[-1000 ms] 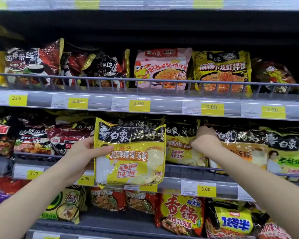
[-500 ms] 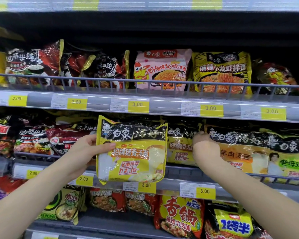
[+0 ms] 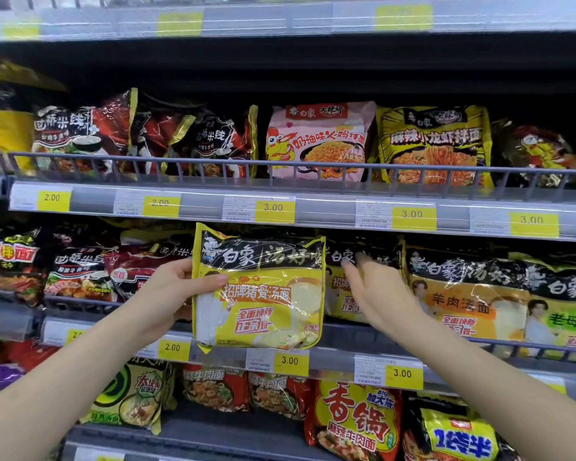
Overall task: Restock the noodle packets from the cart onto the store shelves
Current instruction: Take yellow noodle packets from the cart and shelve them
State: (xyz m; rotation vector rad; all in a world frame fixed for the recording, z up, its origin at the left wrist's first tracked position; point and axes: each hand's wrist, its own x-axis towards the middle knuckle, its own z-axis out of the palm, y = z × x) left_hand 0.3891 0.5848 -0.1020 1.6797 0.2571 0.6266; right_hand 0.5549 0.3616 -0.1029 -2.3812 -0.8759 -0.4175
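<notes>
A yellow and black noodle packet (image 3: 266, 294) is held upright in front of the middle shelf (image 3: 343, 359). My left hand (image 3: 170, 294) grips its left edge, thumb across the front. My right hand (image 3: 376, 294) is just right of the packet with fingers spread and straight, its fingertips at a matching yellow packet (image 3: 338, 294) standing on the shelf behind. It holds nothing. The cart is out of view.
An orange packet (image 3: 463, 301) and more yellow ones fill the middle shelf to the right, dark red packets (image 3: 133, 271) to the left. The upper shelf rail (image 3: 280, 163) fronts pink and yellow packets. Price tags line the shelf edges. Lower shelf holds red packets (image 3: 353, 420).
My right hand has pulled back from the packets on the shelf and its fingers have straightened. The held packet has shifted slightly up and toward the shelf.
</notes>
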